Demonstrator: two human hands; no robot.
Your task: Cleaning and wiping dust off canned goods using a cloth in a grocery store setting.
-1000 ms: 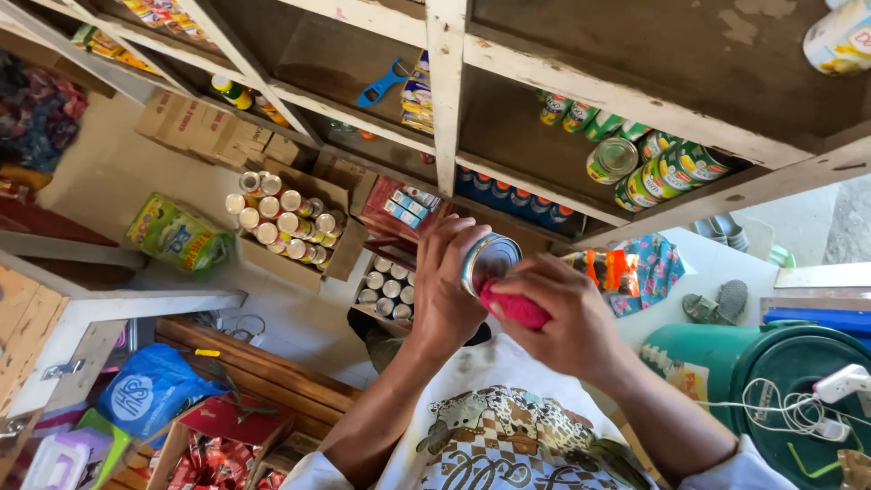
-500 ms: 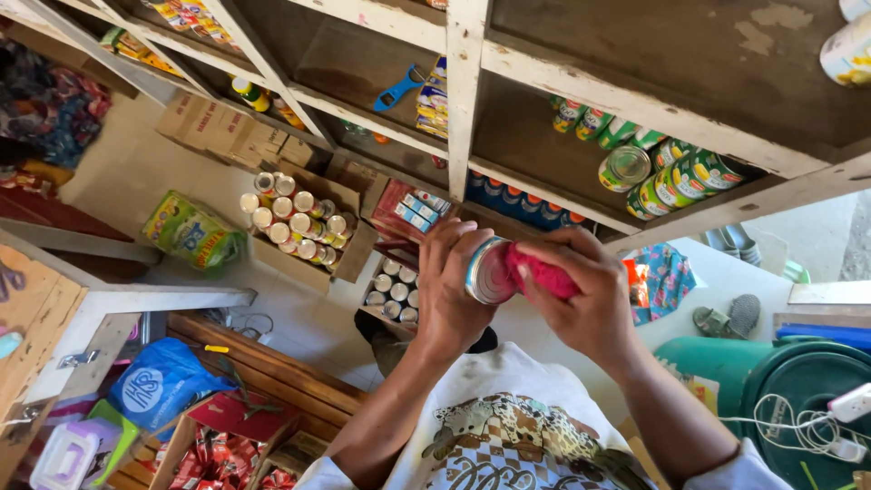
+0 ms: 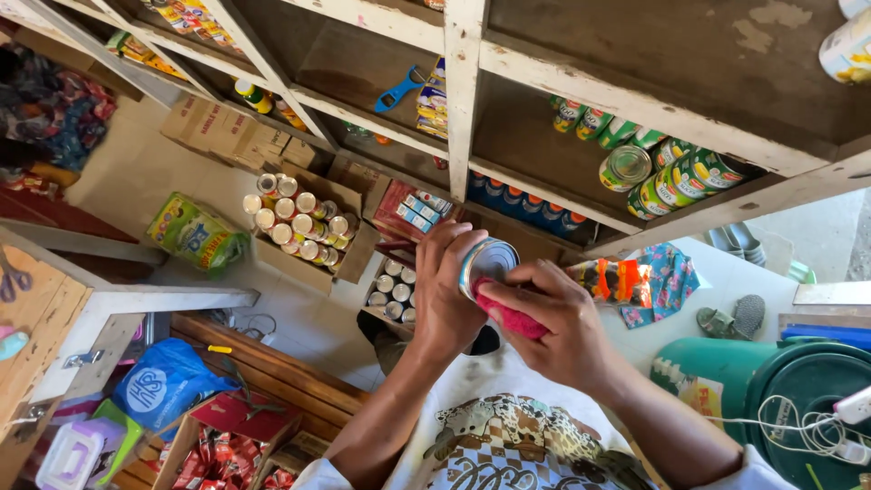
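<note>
In front of wooden shelves [image 3: 463, 136] stocked with cans, the left hand [image 3: 449, 295] grips a tin can [image 3: 485, 263] while the right hand [image 3: 553, 322] presses a pink cloth [image 3: 513, 318] against it; a loosened grip might drop it onto the boxed cans [image 3: 299, 222] below.

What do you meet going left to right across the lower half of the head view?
Blue plastic bag → left hand → tin can → right hand with pink cloth → green bin.
</note>
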